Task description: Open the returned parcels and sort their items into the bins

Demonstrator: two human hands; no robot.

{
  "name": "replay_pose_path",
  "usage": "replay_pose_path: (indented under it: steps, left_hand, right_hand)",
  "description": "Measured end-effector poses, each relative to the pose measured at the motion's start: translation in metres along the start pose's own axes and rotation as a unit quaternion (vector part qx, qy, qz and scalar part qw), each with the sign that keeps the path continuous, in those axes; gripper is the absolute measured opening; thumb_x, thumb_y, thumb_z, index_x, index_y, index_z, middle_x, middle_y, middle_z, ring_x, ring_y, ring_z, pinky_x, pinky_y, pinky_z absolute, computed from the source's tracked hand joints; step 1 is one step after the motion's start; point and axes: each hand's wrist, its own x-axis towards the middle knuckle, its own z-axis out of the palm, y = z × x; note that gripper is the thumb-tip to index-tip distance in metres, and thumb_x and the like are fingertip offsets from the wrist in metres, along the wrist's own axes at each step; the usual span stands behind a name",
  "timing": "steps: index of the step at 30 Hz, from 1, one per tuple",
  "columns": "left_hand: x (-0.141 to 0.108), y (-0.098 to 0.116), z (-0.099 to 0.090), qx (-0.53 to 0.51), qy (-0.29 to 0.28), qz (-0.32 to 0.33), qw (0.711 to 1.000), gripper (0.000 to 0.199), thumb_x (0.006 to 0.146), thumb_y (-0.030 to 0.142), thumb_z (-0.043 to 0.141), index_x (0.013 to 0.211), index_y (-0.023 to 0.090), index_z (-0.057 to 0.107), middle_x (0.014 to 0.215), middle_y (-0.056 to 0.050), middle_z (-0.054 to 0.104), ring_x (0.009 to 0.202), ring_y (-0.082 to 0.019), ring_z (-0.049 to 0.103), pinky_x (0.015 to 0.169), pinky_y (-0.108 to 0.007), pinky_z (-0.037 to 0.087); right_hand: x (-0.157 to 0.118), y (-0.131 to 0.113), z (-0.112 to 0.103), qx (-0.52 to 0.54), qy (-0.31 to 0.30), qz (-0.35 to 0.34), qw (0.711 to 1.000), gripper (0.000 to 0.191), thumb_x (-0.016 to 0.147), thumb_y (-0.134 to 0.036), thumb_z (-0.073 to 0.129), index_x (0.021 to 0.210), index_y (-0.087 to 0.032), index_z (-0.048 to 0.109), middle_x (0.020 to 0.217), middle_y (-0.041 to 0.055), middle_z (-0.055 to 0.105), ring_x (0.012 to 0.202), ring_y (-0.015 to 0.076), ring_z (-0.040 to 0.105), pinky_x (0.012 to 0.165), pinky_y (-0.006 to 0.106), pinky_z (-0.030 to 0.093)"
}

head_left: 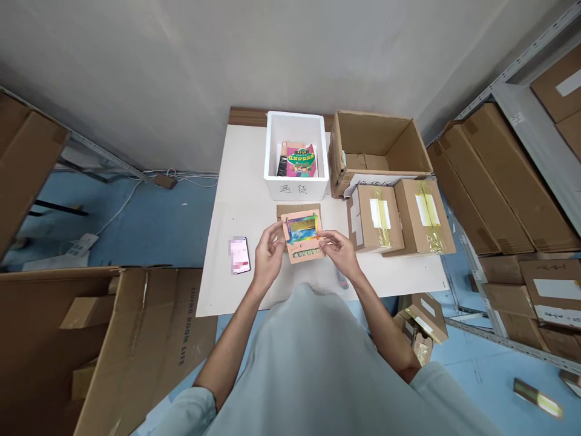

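Note:
Between my two hands is a thin book (303,249) with a peach cover, a bright landscape picture and printed characters. My left hand (271,251) pinches its left edge, thumb in front. The right edge sits in the fingers of my right hand (338,249). A brown cardboard piece or small box (285,209) lies on the table behind the book, mostly covered by it. Farther back stands a white foam box (271,158) with handwriting on its front; a magenta and green book (302,162) and other items are inside.
On the white table (227,206), a phone (239,255) lies at left. An open carton (379,142) and two taped boxes (380,217) stand at right. A small dark object (342,279) sits near the front edge. Carton-filled shelving (503,97) flanks the right; a large carton (154,321) is at lower left.

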Motion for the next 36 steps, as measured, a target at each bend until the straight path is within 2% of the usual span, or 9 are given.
replay_pose_path:
  steps: [4,10,15,17,20,23,28,33,36]
  left_hand:
    - [0.007,-0.008,-0.001,-0.036,-0.007,-0.046,0.998,0.083,0.094,0.051,0.083,0.163,0.025,0.046,0.119,-0.01,0.079,0.106,-0.023,0.081,0.091,-0.037,0.067]
    - [0.012,0.003,-0.002,0.006,-0.029,-0.042,0.999,0.048,0.089,0.059,0.085,0.115,0.021,0.076,0.119,-0.011,0.079,0.109,-0.027,0.079,0.092,-0.04,0.067]
    - [0.013,0.017,-0.004,0.099,-0.06,0.072,0.991,0.025,0.1,0.048,0.073,0.094,0.026,0.082,0.107,-0.008,0.082,0.13,-0.031,0.074,0.121,-0.056,0.055]
    - [0.014,0.017,-0.005,0.128,-0.071,0.108,0.983,0.024,0.103,0.045,0.07,0.091,0.028,0.082,0.108,-0.007,0.083,0.141,-0.032,0.068,0.13,-0.062,0.046]
    - [0.015,0.011,-0.003,0.146,-0.053,0.109,0.982,0.02,0.104,0.041,0.068,0.109,0.028,0.082,0.142,-0.01,0.076,0.157,-0.032,0.054,0.132,-0.061,0.043]
    - [0.011,0.002,0.004,0.098,-0.016,0.01,0.995,0.045,0.105,0.044,0.064,0.147,0.027,0.067,0.163,-0.016,0.06,0.154,-0.032,0.057,0.118,-0.052,0.058]
    - [0.004,-0.011,0.011,-0.024,-0.053,-0.196,0.979,0.055,0.107,0.048,0.045,0.151,0.02,0.061,0.128,-0.015,0.079,0.102,-0.028,0.081,0.068,-0.037,0.069]
    - [0.037,-0.003,0.006,-0.014,-0.026,-0.191,0.981,0.055,0.104,0.055,0.051,0.137,0.016,0.071,0.076,-0.002,0.071,0.055,-0.018,0.065,0.045,-0.028,0.054]
    - [0.079,0.029,0.002,-0.003,0.006,-0.114,0.993,0.058,0.101,0.059,0.063,0.142,0.017,0.069,0.094,-0.006,0.078,0.066,-0.02,0.074,0.058,-0.033,0.064]
  right_hand:
    - [0.006,0.011,0.002,0.036,0.011,0.011,0.999,0.049,0.087,-0.053,0.085,0.123,-0.028,0.064,0.107,0.0045,0.078,0.098,0.0201,0.073,0.093,0.037,0.063]
    - [0.012,0.005,0.0,-0.019,0.045,-0.034,0.998,0.058,0.09,-0.061,0.083,0.135,-0.027,0.07,0.111,0.0061,0.076,0.107,0.0221,0.072,0.098,0.038,0.062]
    - [0.015,-0.006,-0.006,0.03,0.013,0.055,0.998,0.069,0.1,-0.083,0.058,0.118,-0.021,0.084,0.092,0.0072,0.078,0.084,0.0231,0.075,0.076,0.039,0.067]
    - [0.017,-0.006,-0.007,0.056,0.006,0.084,0.995,0.067,0.093,-0.083,0.068,0.113,-0.021,0.085,0.096,0.0074,0.08,0.09,0.025,0.077,0.077,0.039,0.07]
    - [0.02,-0.002,-0.005,0.081,0.004,0.086,0.993,0.061,0.081,-0.071,0.089,0.117,-0.023,0.082,0.107,0.0061,0.083,0.097,0.0243,0.078,0.081,0.038,0.071]
    - [0.02,0.005,0.001,0.098,0.008,0.092,0.991,0.072,0.081,-0.066,0.091,0.138,-0.026,0.074,0.11,0.0054,0.084,0.094,0.0225,0.079,0.076,0.036,0.071]
    - [0.019,0.02,0.014,0.099,0.019,0.131,0.986,0.083,0.079,-0.068,0.09,0.146,-0.023,0.071,0.109,0.0061,0.085,0.071,0.018,0.077,0.068,0.035,0.069]
    - [0.046,0.017,0.025,0.105,0.036,0.117,0.987,0.082,0.074,-0.073,0.092,0.134,-0.019,0.078,0.106,0.01,0.086,0.076,0.0244,0.081,0.074,0.043,0.071]
    - [0.079,-0.013,0.034,0.148,0.039,0.049,0.987,0.085,0.077,-0.072,0.091,0.144,-0.022,0.074,0.135,0.0132,0.081,0.108,0.0303,0.083,0.098,0.048,0.071]
